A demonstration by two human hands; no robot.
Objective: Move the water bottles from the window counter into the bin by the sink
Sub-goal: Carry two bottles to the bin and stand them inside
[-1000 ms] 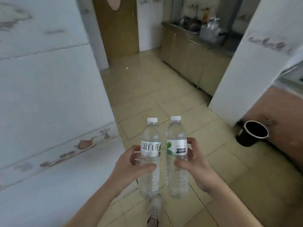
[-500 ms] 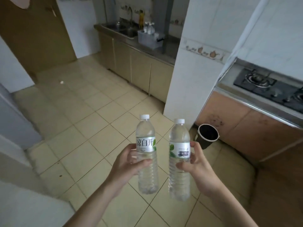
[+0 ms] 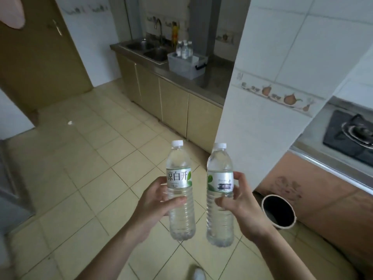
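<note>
I hold two clear water bottles upright at chest height over the tiled floor. My left hand [image 3: 156, 207] grips the left bottle [image 3: 180, 190] around its middle, just below the label. The right bottle [image 3: 220, 193] is in my right hand [image 3: 241, 207], fingers on its label and lower body. Both have white caps. Far ahead, a translucent white bin [image 3: 184, 64] with a dark handle stands on the steel counter right of the sink [image 3: 149, 50]. Several bottles [image 3: 183, 49] stand inside it.
A white tiled pillar [image 3: 268, 98] stands between me and the sink counter's right end. A black bucket [image 3: 279, 213] sits on the floor at its foot. A gas hob [image 3: 351, 134] lies at the right. A brown door [image 3: 40, 57] is at far left. Open tiled floor leads to the cabinets.
The view has swung right and forward, from a wall to the sink counter and bin. Both hands have kept their bottles, now held slightly further apart.
</note>
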